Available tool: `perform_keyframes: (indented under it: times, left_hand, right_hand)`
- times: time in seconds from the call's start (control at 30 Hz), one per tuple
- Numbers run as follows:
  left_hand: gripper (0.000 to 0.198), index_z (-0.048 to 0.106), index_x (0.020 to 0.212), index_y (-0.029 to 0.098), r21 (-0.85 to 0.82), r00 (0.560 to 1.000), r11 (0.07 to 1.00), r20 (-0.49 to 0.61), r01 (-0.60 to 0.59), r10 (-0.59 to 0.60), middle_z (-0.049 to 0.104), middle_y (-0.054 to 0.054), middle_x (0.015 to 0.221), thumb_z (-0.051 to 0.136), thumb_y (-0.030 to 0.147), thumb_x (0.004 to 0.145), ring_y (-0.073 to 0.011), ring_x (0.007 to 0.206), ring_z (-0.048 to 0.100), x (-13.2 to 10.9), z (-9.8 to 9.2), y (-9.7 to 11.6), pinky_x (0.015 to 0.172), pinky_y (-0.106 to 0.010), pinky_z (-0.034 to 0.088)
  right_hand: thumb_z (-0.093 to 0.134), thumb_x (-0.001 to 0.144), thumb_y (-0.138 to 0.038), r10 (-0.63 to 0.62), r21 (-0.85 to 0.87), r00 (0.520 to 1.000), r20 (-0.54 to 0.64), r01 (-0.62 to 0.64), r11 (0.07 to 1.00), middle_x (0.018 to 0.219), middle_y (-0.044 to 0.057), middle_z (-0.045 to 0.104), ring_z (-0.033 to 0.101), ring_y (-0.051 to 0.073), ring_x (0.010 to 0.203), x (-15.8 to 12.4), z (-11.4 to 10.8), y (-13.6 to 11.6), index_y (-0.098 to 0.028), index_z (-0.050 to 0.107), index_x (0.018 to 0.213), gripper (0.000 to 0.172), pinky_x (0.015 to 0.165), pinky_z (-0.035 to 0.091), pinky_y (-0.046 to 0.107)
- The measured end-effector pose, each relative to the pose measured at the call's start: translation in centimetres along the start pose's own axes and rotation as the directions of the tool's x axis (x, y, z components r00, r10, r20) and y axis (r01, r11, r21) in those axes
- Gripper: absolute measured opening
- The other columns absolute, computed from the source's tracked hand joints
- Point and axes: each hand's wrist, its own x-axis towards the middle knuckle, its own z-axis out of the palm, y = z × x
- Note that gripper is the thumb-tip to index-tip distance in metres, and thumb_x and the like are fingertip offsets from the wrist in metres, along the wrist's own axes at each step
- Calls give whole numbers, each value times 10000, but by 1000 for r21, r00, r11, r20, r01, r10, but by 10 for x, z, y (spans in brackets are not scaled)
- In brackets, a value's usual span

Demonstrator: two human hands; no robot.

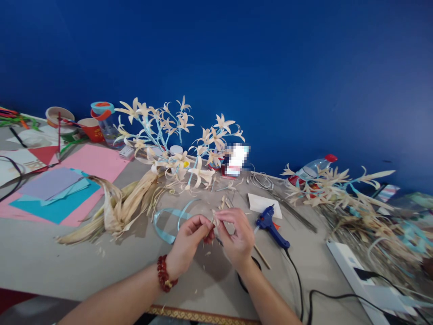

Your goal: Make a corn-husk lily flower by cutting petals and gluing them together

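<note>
My left hand (193, 241), with a red bead bracelet (164, 273) at its wrist, is closed in a pinch. Its fingertips meet those of my right hand (237, 234), which is also pinching. Between them shows a small pale piece of husk (214, 218), mostly covered by the fingers. Light blue ribbon (165, 225) lies in loops just left of my hands. Under my right wrist are a thin wooden stick (262, 256) and a black scissor handle (259, 264), partly hidden. To the right rests a blue glue gun (273, 227).
Dried corn husks (125, 205) lie left, beside coloured paper sheets (67, 192). Husk flowers on blue stems (158, 124) stand behind, with more flowers (333, 180) near a plastic bottle (314, 168). A white power strip (355, 275) and black cords (297, 280) occupy the right.
</note>
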Motion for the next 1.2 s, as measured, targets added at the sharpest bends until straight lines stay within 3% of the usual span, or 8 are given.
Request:
perform_keyframes:
  times: [0.63, 0.87, 1.2]
  left_hand:
    - [179, 596, 726, 157, -13, 1000, 1000, 5, 5, -5, 616, 3, 609, 680, 304, 785, -100, 559, 512, -2, 0, 0, 578, -223, 398]
    - [194, 594, 721, 158, -19, 1000, 1000, 7, 0, 1, 615, 1, 613, 682, 317, 789, -100, 565, 513, -2, 1, 1, 583, -222, 403]
    - [191, 597, 727, 158, 20, 1000, 1000, 14, 1, -2, 611, -2, 625, 681, 317, 791, -104, 574, 521, -3, 1, 1, 577, -222, 414]
  right_hand:
    - [634, 801, -51, 4, -11, 1000, -27, -4, 1000, 846, 35, 686, 635, 205, 820, 1, 0, 0, -234, 627, 876, 197, 773, 508, 402]
    - [622, 804, -98, 77, -1, 997, -13, -77, 997, 984, 77, 663, 616, 240, 968, 0, -7, 0, -227, 632, 977, 216, 848, 493, 428]
    - [604, 836, -145, 150, 103, 986, 76, -157, 982, 875, 56, 646, 614, 212, 851, 3, -11, 2, -217, 646, 879, 94, 761, 496, 370]
